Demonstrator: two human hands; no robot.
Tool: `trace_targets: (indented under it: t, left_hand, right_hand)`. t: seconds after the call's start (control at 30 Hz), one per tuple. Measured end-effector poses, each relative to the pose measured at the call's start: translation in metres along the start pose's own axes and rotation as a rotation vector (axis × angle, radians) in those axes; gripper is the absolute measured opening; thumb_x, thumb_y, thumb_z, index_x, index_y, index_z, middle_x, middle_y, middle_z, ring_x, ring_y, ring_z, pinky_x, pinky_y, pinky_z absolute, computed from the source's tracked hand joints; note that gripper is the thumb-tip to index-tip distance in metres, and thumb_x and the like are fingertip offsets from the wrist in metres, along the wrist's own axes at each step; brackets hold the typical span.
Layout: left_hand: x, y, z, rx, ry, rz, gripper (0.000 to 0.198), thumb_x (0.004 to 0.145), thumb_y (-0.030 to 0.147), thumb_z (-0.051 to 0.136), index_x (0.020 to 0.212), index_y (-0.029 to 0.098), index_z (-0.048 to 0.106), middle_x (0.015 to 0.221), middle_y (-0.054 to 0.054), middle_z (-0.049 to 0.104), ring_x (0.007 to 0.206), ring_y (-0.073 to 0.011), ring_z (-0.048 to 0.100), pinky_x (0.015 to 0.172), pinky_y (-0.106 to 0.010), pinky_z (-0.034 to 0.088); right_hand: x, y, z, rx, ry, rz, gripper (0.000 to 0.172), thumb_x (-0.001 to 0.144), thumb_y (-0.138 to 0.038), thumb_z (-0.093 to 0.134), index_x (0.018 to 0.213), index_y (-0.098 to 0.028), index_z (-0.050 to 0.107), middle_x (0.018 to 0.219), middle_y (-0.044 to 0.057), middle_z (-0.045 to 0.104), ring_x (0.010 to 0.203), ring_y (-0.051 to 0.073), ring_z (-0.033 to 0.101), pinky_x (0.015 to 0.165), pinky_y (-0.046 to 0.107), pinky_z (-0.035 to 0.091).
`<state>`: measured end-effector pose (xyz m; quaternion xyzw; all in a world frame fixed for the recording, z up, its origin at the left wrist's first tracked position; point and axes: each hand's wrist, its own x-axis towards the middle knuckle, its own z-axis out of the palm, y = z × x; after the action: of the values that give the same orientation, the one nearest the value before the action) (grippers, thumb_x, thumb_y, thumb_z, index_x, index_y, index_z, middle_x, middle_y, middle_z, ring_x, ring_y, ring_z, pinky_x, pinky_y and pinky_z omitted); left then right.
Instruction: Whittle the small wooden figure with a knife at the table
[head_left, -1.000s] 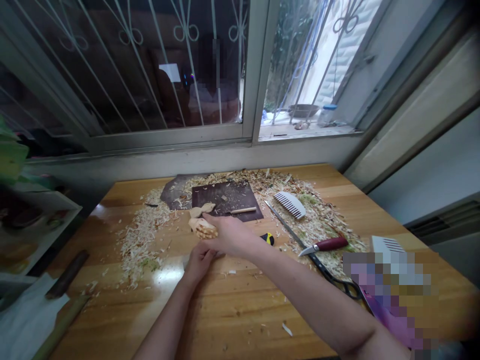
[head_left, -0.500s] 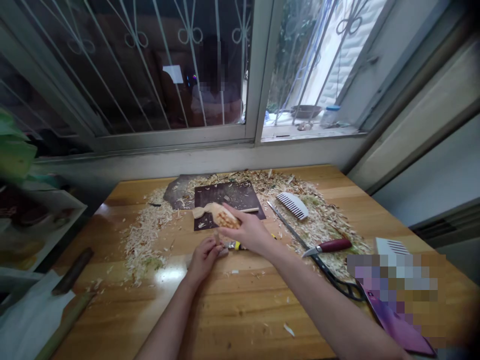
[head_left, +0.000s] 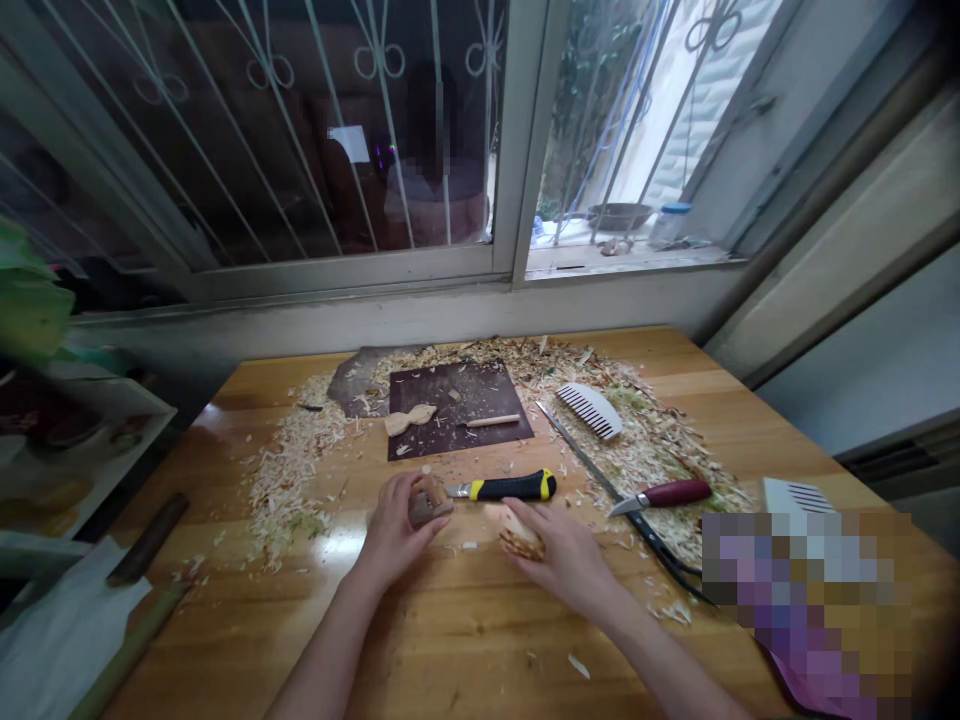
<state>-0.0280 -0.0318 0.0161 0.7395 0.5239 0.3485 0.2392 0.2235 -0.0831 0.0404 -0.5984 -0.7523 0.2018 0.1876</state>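
Two pieces of wood sit partly lost in your grip: your left hand [head_left: 396, 525] masks much of the brown wooden piece [head_left: 426, 509], whether one part or several you cannot tell, while your right hand [head_left: 564, 555] covers one end of the pale wood block [head_left: 517, 533]. Right of your right hand, pixelation blots out most of a purple item [head_left: 796, 688]. The pale block is rounded, mottled with brown patches along its near side, and faces your left hand. Your left fingers curl around the brown piece; your right thumb and fingers pinch the block. Just beyond both hands, a black-and-yellow knife [head_left: 517, 487] lies on the table [head_left: 465, 620].
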Motion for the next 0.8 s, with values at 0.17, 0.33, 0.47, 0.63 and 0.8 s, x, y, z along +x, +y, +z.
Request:
trace_targets:
  t: [0.17, 0.33, 0.47, 0.63, 0.8]
  left_hand:
    - [-0.008, -0.004, -0.001, 0.258, 0.000, -0.059, 0.037, 0.067, 0.035, 0.065, 0.097, 0.016, 0.054, 0.096, -0.009, 0.056, 0.092, -0.0257, 0.050, 0.082, -0.042, 0.041]
    - [-0.011, -0.010, 0.009, 0.286, 0.005, -0.221, 0.036, 0.064, 0.039, 0.066, 0.091, 0.017, 0.056, 0.088, -0.008, 0.061, 0.085, -0.0250, 0.054, 0.076, -0.037, 0.042]
    - [-0.013, -0.003, 0.011, 0.294, 0.093, -0.242, 0.034, 0.066, 0.035, 0.065, 0.095, 0.019, 0.054, 0.089, -0.007, 0.061, 0.084, -0.0241, 0.055, 0.072, -0.034, 0.042]
    - [-0.015, 0.014, 0.003, 0.346, 0.254, 0.004, 0.006, 0.074, 0.022, 0.055, 0.077, 0.020, 0.050, 0.073, -0.003, 0.055, 0.071, -0.0192, 0.052, 0.063, -0.029, 0.040]
    - [-0.020, 0.012, 0.005, 0.289, 0.346, 0.258, 0.007, 0.077, 0.019, 0.053, 0.072, 0.019, 0.049, 0.069, -0.003, 0.054, 0.066, -0.0166, 0.050, 0.058, -0.027, 0.040]
  right_hand:
    - [-0.005, 0.010, -0.001, -0.099, -0.004, -0.057, 0.056, 0.066, -0.024, 0.065, 0.121, -0.022, 0.053, 0.097, 0.010, 0.058, 0.093, 0.025, 0.051, 0.080, 0.036, 0.041]
    - [0.007, -0.007, -0.006, 0.026, 0.114, -0.096, 0.036, 0.074, -0.028, 0.059, 0.110, -0.022, 0.061, 0.100, 0.010, 0.056, 0.097, 0.025, 0.049, 0.085, 0.040, 0.039]
    - [0.021, -0.038, 0.002, 0.522, 0.067, 0.010, 0.035, 0.083, -0.040, 0.047, 0.111, -0.020, 0.056, 0.089, 0.007, 0.059, 0.083, 0.019, 0.055, 0.073, 0.033, 0.044]
    - [0.033, -0.070, 0.026, 1.148, -0.298, 0.340, 0.058, 0.075, -0.070, 0.029, 0.096, -0.018, 0.047, 0.058, -0.003, 0.053, 0.044, 0.013, 0.049, 0.041, 0.023, 0.038]
    - [0.024, -0.078, 0.041, 0.970, -0.251, 0.172, 0.040, 0.062, -0.047, 0.068, 0.089, -0.021, 0.056, 0.075, -0.001, 0.057, 0.066, 0.015, 0.053, 0.059, 0.026, 0.043]
